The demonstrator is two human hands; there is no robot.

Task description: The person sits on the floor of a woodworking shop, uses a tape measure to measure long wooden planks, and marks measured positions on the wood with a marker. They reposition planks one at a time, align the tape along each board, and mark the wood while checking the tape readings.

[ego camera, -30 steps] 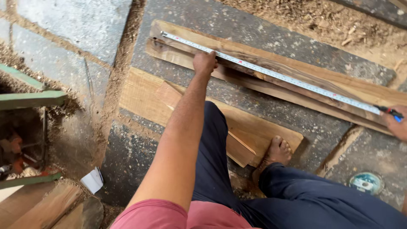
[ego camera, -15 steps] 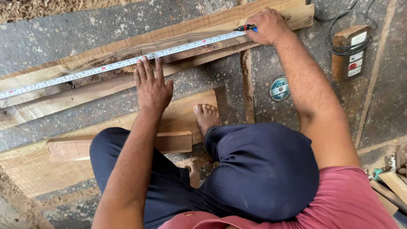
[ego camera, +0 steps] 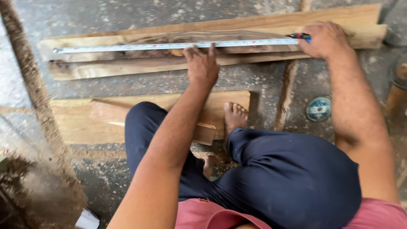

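tape measure stretched along a plank on a workshop floor

a person squats on a grey concrete floor (ego camera: 254, 82), seen from above. a long rough plank (ego camera: 127, 68) lies across the top of the view, with a paler board (ego camera: 339, 17) touching it along its far edge. a tape measure (ego camera: 169, 45) runs along the top of the plank, its free end near the plank's left end and its blade lying flat on the wood.

the left hand (ego camera: 202, 65) rests palm down on the plank near the middle, fingers spread and straight, the fingertips touching the lower edge of the tape blade; it presses rather than grips, so the hand is open. the right hand (ego camera: 326, 40) sits at the right end of the plank, fingers curled closed around the tape's case, of which only a red and blue tip shows beside the thumb.

nearer the person, a wide flat board (ego camera: 85, 123) lies on the floor with a smaller wood block (ego camera: 207, 127) on top of it. a bare foot (ego camera: 234, 116) stands on this board just beside the block. dark blue trousers and a red shirt fill the lower part of the view.

a round green and white disc (ego camera: 319, 108) lies on the floor to the right of the foot, below the right forearm. a ridge of sawdust (ego camera: 38, 97) runs down the left side of the floor.
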